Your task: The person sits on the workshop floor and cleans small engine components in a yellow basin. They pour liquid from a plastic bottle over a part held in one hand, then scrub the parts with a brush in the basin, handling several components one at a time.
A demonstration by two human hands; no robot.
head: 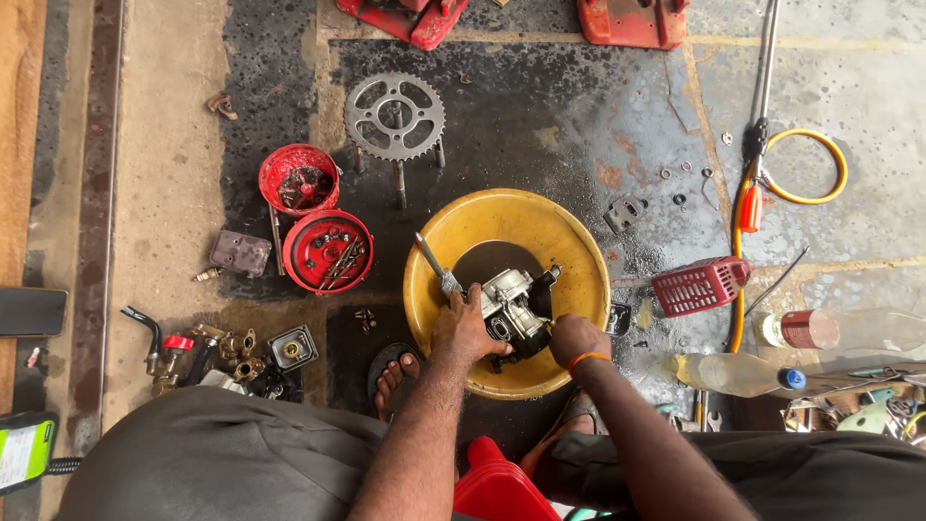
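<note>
Down on the oil-stained concrete floor (pixel 579 125), between my knees, the yellow basin (pixel 588 265) is sitting, and I am working inside it. Lying in its bowl is the small metal engine block (pixel 516 304), its long axis running from lower left to upper right, its far end pointing at the basin's upper right rim. I am holding it from both near sides. My left hand (pixel 465 328) is lying against the block's left flank, fingers curled over it and apparently also around the brush (pixel 436 265), whose handle is slanting up and left away from the block; whether that grip is clenched on the brush alone or on the casing too, I cannot tell. My right hand (pixel 577 338), with an orange band at the wrist, is closed into a fist touching the block's lower right corner, grasping something I cannot make out. Both hands are about equally near, the block lying between and just beyond them. Left of the basin, two red lids (pixel 328 251) are holding small screws and parts, and a toothed sprocket (pixel 394 116) is lying above them.
</note>
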